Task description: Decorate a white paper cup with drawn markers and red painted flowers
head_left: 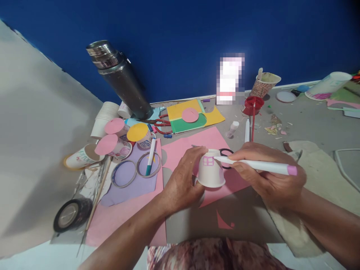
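Observation:
A white paper cup [211, 177] is held upside down by my left hand [184, 174], thumb and fingers around its left side. A pink window-like grid is drawn on the cup's wall. My right hand [270, 174] grips a white felt-tip pen [261, 166] with a pink end, its tip at the right edge of the drawing. Behind the cup lie scissors [225, 153] with black handles, partly hidden, on a pink paper sheet [209, 140].
Left of my hands are tape rolls [123, 174], a green-ended marker [151, 157], decorated cups [114, 146] and a stack of cups [104, 119]. A steel flask [123, 82] stands behind. A cloth [317, 183] lies right; a red paint pot [250, 106] stands at the back.

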A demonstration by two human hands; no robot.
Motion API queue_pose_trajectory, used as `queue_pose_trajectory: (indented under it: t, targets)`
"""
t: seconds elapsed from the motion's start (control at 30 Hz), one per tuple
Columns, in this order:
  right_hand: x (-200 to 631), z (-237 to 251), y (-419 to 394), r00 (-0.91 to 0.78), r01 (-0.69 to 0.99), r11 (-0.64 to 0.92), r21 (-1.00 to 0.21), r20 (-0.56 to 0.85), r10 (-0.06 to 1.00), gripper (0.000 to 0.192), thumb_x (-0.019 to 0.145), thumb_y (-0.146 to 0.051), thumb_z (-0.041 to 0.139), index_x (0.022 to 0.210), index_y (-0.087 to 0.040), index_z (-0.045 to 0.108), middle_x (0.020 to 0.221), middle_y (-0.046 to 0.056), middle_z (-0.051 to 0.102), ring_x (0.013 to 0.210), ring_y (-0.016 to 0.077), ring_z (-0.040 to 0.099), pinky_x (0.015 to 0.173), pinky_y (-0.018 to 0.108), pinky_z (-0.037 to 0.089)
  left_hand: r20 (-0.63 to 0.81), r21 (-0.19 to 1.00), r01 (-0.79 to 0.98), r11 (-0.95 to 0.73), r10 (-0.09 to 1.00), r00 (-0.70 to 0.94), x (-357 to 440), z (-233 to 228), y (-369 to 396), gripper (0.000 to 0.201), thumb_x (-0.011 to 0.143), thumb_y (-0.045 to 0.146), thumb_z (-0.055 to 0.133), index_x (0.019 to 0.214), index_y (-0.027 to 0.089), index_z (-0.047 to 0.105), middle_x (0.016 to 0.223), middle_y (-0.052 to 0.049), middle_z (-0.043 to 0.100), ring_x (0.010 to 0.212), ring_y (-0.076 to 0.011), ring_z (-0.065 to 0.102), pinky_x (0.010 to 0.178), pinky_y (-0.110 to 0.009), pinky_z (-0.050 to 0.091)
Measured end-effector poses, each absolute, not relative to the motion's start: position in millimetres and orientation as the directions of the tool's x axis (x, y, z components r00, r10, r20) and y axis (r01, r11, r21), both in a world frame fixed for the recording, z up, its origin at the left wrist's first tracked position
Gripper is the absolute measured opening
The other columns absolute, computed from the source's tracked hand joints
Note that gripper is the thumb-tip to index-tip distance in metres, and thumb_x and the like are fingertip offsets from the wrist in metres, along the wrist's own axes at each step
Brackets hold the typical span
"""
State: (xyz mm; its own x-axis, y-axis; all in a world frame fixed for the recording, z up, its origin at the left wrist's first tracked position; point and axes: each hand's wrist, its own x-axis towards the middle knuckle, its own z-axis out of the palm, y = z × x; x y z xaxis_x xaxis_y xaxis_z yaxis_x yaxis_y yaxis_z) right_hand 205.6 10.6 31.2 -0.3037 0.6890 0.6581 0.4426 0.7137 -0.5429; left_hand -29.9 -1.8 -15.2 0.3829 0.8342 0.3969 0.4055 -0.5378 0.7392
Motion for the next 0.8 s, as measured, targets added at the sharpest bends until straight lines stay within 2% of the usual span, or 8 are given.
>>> queue_pose_trajectory:
  t: [0.57,0.8]
  targets:
    - [207.1,28.9,10.6,-0.243,0.414,0.717,-0.561,0.691,0.681,0.019,0.096,-0.013,0.069,0.104,-0.029,0.075,0.084,0.002,0.081,0.067,0.0214,0.072,0.062,0.038,0.059,0.399,0.735,0.415,-0.536,0.837,0.374,-29.9,-14.4,-2.2,0.064,0.089,0.008,0.064,0.149,0.024,0.048,0.148,-0.015,0.061,0.142,-0.0301,0.059,0.124,-0.053,0.048]
    - [205.3,29.2,12.4,-0.271,0.389,0.747,-0.538,0.708,0.652,0.016,0.094,-0.013,0.071,0.103,-0.026,0.075,0.082,0.003,0.080,0.067,0.0198,0.073,0.062,0.035,0.059,0.395,0.729,0.418,-0.541,0.832,0.389,-30.7,-13.2,-2.1,0.068,0.087,0.009,0.064,0.150,0.025,0.046,0.149,-0.016,0.060,0.143,-0.0309,0.058,0.125,-0.055,0.046]
